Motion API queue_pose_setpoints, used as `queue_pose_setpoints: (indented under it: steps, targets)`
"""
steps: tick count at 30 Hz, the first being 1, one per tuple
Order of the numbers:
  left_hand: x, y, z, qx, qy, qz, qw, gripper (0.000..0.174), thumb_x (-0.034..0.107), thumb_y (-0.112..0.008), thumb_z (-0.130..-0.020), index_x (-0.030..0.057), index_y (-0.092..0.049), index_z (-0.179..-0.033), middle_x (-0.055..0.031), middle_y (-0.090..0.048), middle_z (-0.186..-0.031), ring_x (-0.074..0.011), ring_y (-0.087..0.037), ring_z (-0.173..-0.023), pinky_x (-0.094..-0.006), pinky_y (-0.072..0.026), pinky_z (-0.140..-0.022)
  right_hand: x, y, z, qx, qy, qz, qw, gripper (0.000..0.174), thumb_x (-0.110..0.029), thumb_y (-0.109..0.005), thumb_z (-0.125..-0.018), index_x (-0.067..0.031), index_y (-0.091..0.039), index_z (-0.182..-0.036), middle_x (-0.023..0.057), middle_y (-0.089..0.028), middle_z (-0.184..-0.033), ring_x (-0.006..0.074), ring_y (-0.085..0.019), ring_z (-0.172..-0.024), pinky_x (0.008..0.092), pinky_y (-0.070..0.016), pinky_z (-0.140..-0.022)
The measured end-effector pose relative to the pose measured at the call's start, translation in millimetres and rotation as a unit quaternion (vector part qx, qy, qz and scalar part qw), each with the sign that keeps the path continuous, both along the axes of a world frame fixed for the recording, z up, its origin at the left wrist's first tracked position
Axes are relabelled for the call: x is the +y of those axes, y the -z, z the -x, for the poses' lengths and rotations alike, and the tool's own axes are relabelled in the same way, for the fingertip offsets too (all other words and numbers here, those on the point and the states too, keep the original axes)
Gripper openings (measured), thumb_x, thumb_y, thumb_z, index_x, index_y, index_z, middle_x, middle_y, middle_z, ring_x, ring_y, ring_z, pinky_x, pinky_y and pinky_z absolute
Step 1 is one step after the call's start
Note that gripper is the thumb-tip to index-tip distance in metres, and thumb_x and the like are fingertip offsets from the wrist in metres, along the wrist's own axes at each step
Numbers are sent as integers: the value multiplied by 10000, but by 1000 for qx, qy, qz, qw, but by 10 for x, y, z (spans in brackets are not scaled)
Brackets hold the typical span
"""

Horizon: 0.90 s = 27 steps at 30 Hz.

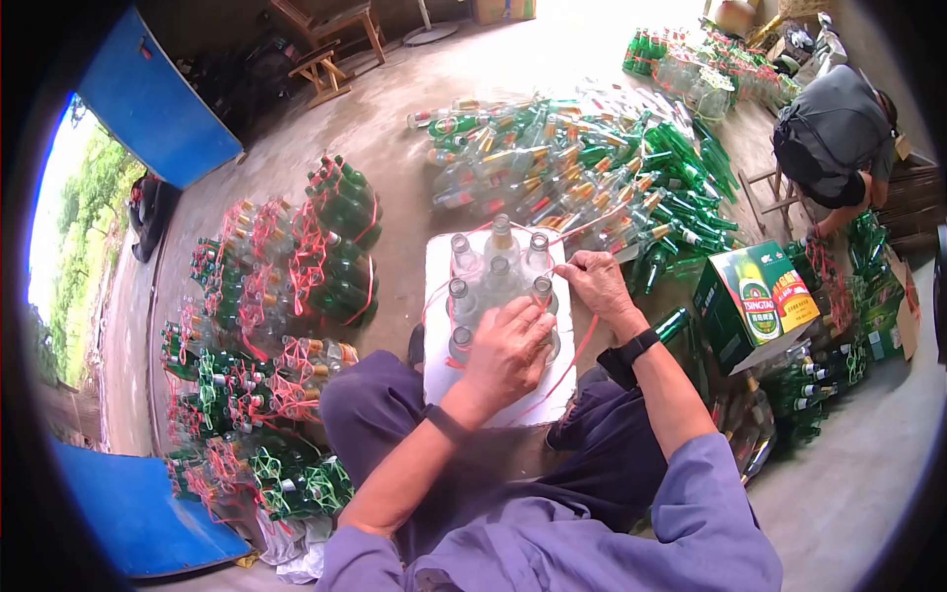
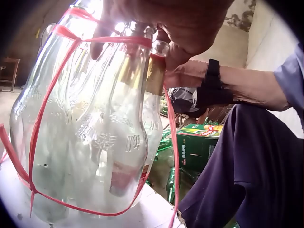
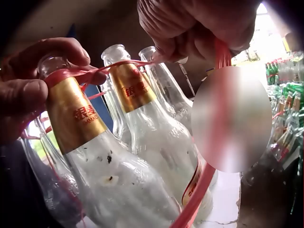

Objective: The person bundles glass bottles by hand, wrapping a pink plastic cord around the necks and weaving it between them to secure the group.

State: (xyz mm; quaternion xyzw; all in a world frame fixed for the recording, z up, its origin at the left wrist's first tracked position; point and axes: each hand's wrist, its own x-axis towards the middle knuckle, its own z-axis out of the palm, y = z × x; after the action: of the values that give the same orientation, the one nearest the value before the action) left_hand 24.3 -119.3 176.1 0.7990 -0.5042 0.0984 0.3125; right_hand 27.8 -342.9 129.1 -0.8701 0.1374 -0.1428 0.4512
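Observation:
Several clear glass bottles (image 1: 500, 271) stand grouped upright on a white foam block (image 1: 444, 390), with red plastic strap (image 2: 37, 128) looped round their bodies and necks. My left hand (image 1: 508, 355) grips a gold-labelled bottle's neck (image 3: 76, 114) on the near right side; in the right wrist view its thumb and a finger (image 3: 69, 50) lie on either side of that neck, against the strap. Just right of the bottles, my right hand (image 1: 600, 286) pinches the red strap (image 3: 202, 190), one length running to the necks and another hanging down. The right fingertips are partly hidden.
Tied bottle bundles (image 1: 335, 247) stand at the left. Loose bottles (image 1: 582, 168) lie heaped beyond the block. At the right are a green beer carton (image 1: 755, 306) and more bottles, with a bent-over person (image 1: 838, 138) behind. Blue panels (image 1: 158, 99) stand at far left.

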Motion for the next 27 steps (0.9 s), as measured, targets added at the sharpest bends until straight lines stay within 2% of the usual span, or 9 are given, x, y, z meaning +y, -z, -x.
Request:
queue_pose_setpoints:
  steps: [3, 5, 7, 9, 10, 16, 18, 21, 27]
  targets:
    - [33, -95, -48, -6, 12, -35, 999, 384, 125, -747, -786, 80, -657, -1157, -119, -679, -1194, -283, -596, -1184, -433, -460, -944, -14, 183, -9, 9, -32, -48, 998, 301, -235, -788, -811, 47, -698, -758, 87, -592, -586, 132, -470, -565, 348, -438, -573]
    - [57, -176, -160, 16, 11, -14, 1000, 354, 147, -742, -812, 68, -658, -1147, -134, -689, -1158, -298, -623, -1130, -429, -474, -923, 11, 252, -14, 34, -64, -232, 970, 281, -210, -778, -822, 56, -713, -761, 14, -612, -603, 94, -446, -591, 324, -411, -552]
    - [8, -264, -261, 39, 10, 6, 999, 328, 168, -736, -838, 56, -658, -1137, -150, -699, -1121, -314, -650, -1076, -426, -489, -901, 4, 287, -35, 37, -76, -249, 965, 256, -195, -764, -827, 46, -724, -751, -26, -631, -631, 73, -469, -596, 297, -400, -546]
    - [-61, -349, -359, 204, -66, -38, 976, 313, 224, -715, -887, 31, -655, -1126, -192, -698, -1083, -339, -686, -942, -419, -521, -814, 36, 159, -44, 68, -92, -274, 955, 269, -213, -738, -857, 4, -704, -700, -56, -515, -586, 33, -402, -548, 262, -306, -485]
    - [-89, -281, -449, 256, -56, -44, 964, 344, 275, -691, -920, 5, -618, -1120, -204, -692, -1016, -335, -688, -844, -412, -531, -730, 44, 110, -54, 66, -92, -275, 955, 269, -213, -738, -857, 4, -704, -700, -56, -515, -586, 33, -402, -548, 262, -306, -485]
    - [-252, 90, -717, 290, -42, -73, 953, 384, 307, -694, -922, -10, -518, -1047, -152, -615, -840, -247, -624, -735, -393, -496, -684, -56, 378, -272, 112, -135, -192, 966, 224, -188, -711, -814, -11, -662, -685, -60, -442, -528, 56, -395, -485, 282, -285, -433]
    - [-279, 62, -744, 324, -43, -86, 941, 385, 314, -694, -924, -8, -515, -1038, -141, -609, -840, -227, -613, -737, -390, -490, -680, -50, 436, -327, 45, -183, -175, 966, 219, -195, -699, -841, -32, -661, -699, -63, -448, -526, 55, -386, -469, 286, -296, -415]
    - [-272, 61, -753, 329, -41, -100, 938, 375, 308, -690, -931, -3, -515, -1047, -120, -616, -861, -198, -611, -758, -384, -488, -689, 50, 215, -314, 165, -85, -269, 945, 238, -202, -700, -876, -51, -659, -695, -64, -461, -530, 51, -387, -460, 284, -300, -407]
    - [-240, 206, -758, 315, 1, -44, 948, 324, 246, -665, -950, 16, -520, -1127, -138, -651, -954, -227, -662, -845, -380, -505, -762, 47, 482, -335, 101, -122, -236, 959, 225, -216, -714, -881, -60, -678, -723, -72, -476, -546, 47, -394, -469, 290, -294, -408]
